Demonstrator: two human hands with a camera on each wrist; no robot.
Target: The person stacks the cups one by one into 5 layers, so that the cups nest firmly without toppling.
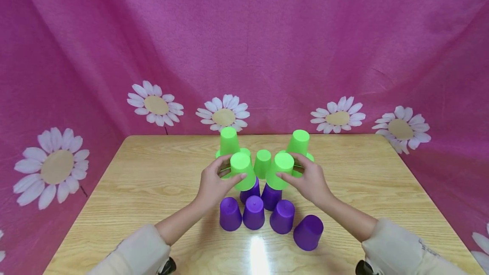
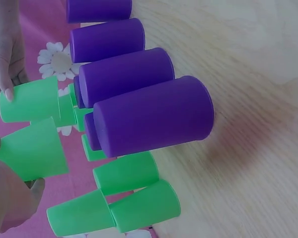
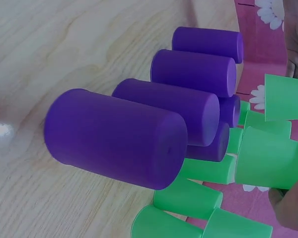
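Between its thumb and fingers, my left hand (image 1: pixel 214 180) grips an upside-down green cup (image 1: pixel 243 169). My right hand (image 1: pixel 312 181) grips another upside-down green cup (image 1: pixel 280 169) a short way to the right. Both held cups are raised off the table, and in the head view they partly cover two purple cups (image 1: pixel 250 193) (image 1: pixel 271 197). Behind the left hand, a green cup (image 1: pixel 229 140) tops lower green cups. A similar green cup (image 1: pixel 298 142) stands raised behind the right hand. A single green cup (image 1: pixel 262 164) shows between the two stacks.
Nearer the front edge, several upside-down purple cups stand in a row, from the leftmost purple cup (image 1: pixel 230 214) to the rightmost purple cup (image 1: pixel 308 233). The wooden table (image 1: pixel 153 181) ends at a pink curtain (image 1: pixel 267 54) with daisies.
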